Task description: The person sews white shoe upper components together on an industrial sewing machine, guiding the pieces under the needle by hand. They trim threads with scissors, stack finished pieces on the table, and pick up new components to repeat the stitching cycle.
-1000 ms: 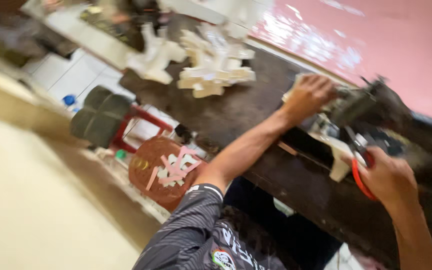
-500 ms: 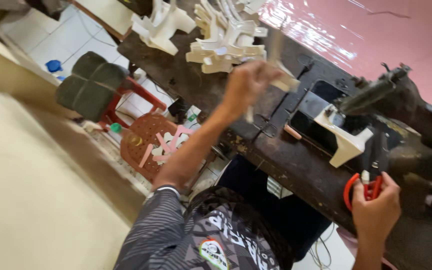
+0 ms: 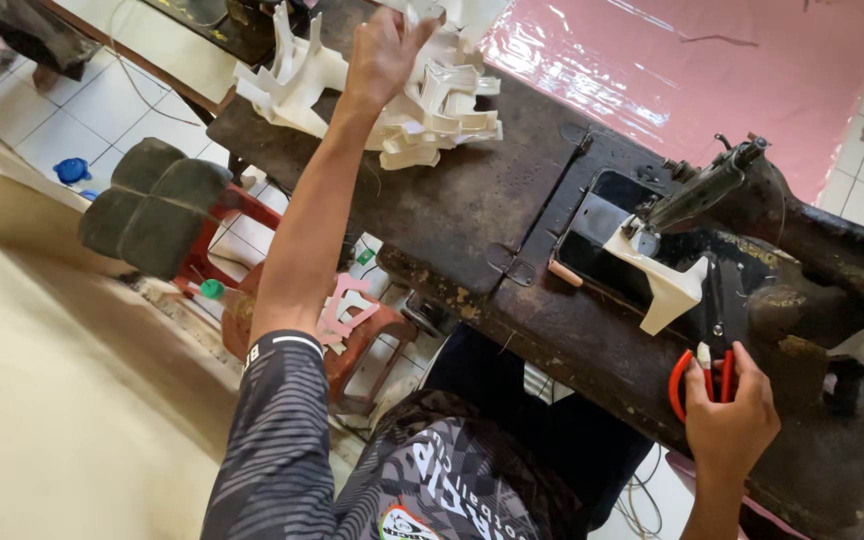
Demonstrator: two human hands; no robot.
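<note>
Left hand [image 3: 384,52] grasps white pieces [image 3: 432,100] | right hand [image 3: 730,425] grips scissors [image 3: 714,340] | dark worktable [image 3: 472,210], tiled floor [image 3: 62,110]

One head-worn view looks steeply down, close over the dark worktable [image 3: 472,210], tilted sideways

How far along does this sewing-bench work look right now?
Done: a pile of white cut pieces sits at the far end of the dark worktable. In hand: the left hand reaches onto that pile; the right hand grips red-handled scissors. Left: one white piece lies under the sewing machine.
</note>
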